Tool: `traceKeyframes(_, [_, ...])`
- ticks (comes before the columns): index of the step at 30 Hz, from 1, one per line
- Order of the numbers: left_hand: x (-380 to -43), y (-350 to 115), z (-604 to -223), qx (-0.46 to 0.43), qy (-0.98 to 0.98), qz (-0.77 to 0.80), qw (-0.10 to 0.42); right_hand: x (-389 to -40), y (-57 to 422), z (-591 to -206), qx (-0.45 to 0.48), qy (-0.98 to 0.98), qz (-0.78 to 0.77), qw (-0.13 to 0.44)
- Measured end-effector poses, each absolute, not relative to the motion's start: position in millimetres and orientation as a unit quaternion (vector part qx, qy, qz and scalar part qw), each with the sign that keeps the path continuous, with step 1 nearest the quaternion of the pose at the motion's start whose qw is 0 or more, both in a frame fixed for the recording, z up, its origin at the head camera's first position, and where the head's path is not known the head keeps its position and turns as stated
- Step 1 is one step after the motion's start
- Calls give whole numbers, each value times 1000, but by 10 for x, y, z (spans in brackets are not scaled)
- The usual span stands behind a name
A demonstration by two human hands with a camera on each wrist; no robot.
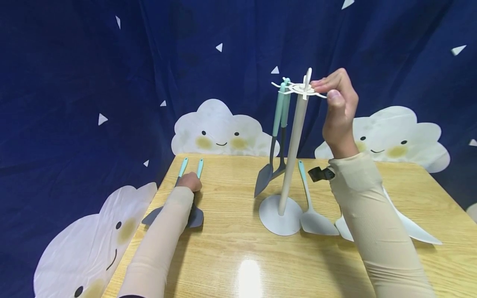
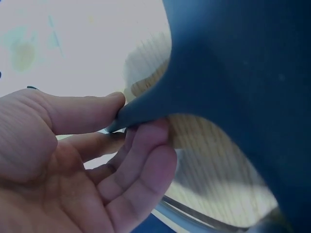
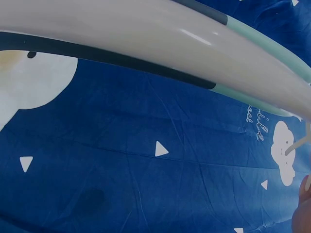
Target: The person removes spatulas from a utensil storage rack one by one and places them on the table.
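My left hand (image 1: 190,181) pinches the dark neck of a spatula (image 2: 194,87) at the table's left side; its grey blade (image 1: 195,217) lies near the table. A second dark spatula (image 1: 152,216) with a mint handle is beside it, partly behind my sleeve. With thumb and fingers, my right hand (image 1: 340,109) grips the hooked top of a white utensil stand (image 1: 294,145). In the right wrist view only fingertips (image 3: 303,206) show, at the right edge beside the pole (image 3: 146,29). Two mint-handled dark utensils (image 1: 277,114) hang from the left hooks.
Right of the stand's round base (image 1: 269,215) lies a pale spatula (image 1: 316,223) with a mint handle. Further pale utensils (image 1: 417,229) lie partly under my right forearm. The wooden table (image 1: 231,256) backs onto a dark blue curtain (image 1: 223,74) with smiling clouds.
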State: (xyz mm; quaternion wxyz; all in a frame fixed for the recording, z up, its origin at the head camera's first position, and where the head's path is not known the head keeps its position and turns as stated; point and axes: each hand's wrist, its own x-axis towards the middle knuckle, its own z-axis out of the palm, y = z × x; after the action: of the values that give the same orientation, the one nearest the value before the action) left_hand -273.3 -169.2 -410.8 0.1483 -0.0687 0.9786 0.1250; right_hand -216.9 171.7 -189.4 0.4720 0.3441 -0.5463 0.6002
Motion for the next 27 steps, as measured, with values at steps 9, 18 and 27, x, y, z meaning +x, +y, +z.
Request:
traceKeyframes(9, [-2695, -1708, -4075, -66, 979, 121, 152, -2177, 1723, -1906, 345, -546, 599, 473])
traceKeyframes(18, [-2663, -1651, -3951, -58, 979, 125, 150, -2128, 1690, -1869, 342, -544, 595, 482])
traceKeyframes(27, [-2646, -1541, -3825, -75, 979, 127, 139, -2127, 1673, -1852, 340, -554, 567, 506])
